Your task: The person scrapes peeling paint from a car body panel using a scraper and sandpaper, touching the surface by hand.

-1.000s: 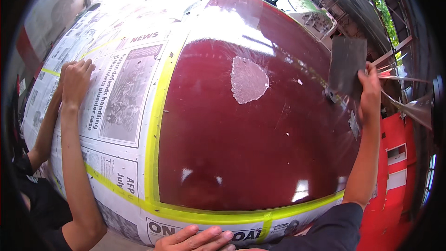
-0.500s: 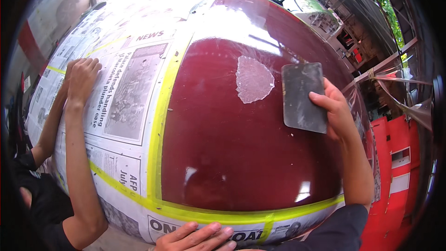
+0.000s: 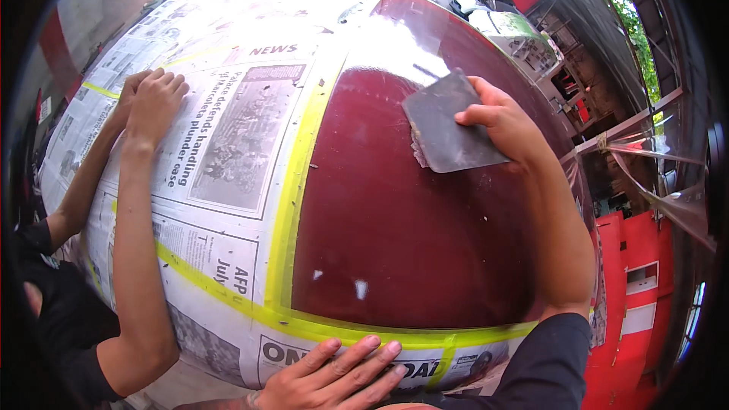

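My right hand (image 3: 493, 118) grips a flat dark grey rectangular sheet (image 3: 452, 133) with rounded corners by its right side, thumb on top. The sheet covers most of a pale, rough-edged patch (image 3: 418, 150) on the glossy dark red car panel (image 3: 402, 243). Only the patch's lower left edge shows; whether the sheet touches it I cannot tell. My left hand (image 3: 342, 376) rests open, fingers spread, on the newspaper (image 3: 277, 353) at the panel's near edge, beside the yellow masking tape (image 3: 334, 332).
At the left, another person's hands (image 3: 152, 102) are close together over the newspaper-covered surface (image 3: 239, 137). Yellow tape strips border the red panel on its left and near sides. Clear plastic sheeting (image 3: 661, 182) hangs at the right, by a red wall (image 3: 615, 281).
My right hand has moved the grey sheet left and tilted it, from beside the pale patch to over it. My left hand stays on the newspaper. The view has shifted slightly.
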{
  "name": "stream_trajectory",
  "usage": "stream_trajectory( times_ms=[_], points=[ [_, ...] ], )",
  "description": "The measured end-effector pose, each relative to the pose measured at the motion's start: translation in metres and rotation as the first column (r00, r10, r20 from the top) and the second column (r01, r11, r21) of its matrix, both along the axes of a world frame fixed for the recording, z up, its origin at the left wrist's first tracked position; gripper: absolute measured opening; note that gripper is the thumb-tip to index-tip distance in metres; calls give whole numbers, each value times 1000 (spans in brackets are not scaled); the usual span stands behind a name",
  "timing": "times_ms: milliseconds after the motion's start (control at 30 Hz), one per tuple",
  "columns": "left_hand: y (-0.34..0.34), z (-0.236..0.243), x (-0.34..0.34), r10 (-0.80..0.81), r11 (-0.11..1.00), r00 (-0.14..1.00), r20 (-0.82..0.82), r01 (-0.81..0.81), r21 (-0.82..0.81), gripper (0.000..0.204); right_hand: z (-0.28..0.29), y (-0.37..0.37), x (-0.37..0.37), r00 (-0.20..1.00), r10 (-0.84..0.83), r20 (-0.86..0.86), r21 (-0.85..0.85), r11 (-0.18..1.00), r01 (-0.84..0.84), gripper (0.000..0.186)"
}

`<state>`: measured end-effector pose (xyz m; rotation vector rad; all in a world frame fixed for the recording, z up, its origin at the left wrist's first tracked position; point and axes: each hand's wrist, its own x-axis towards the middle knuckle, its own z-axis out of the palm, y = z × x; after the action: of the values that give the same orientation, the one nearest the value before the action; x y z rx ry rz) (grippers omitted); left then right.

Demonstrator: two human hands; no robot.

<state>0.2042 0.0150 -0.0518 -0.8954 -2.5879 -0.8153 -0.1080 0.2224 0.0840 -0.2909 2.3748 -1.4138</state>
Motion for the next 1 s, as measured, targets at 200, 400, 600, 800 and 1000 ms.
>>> stream_trajectory(
  times_ms=[200,400,600,800,1000],
  points=[
    [10,4,6,28,1000,1000,12,-27,-14,51,14,26,-8,999,-7,-37,124,992,12,57],
    [-3,6,6,1,998,1000,14,-1,-57,54,17,-14,-3,995,104,12,129,986,-105,60],
    [10,8,10,25,998,999,26,-23,-59,56,40,24,-13,994,97,-44,234,969,-84,65],
    [1,12,12,25,995,1000,14,-24,-93,58,25,20,-9,996,72,-48,264,963,-56,65],
    [9,18,12,27,994,1000,6,-26,-107,60,35,21,-9,997,72,-1,214,974,-71,62]
  ],
)
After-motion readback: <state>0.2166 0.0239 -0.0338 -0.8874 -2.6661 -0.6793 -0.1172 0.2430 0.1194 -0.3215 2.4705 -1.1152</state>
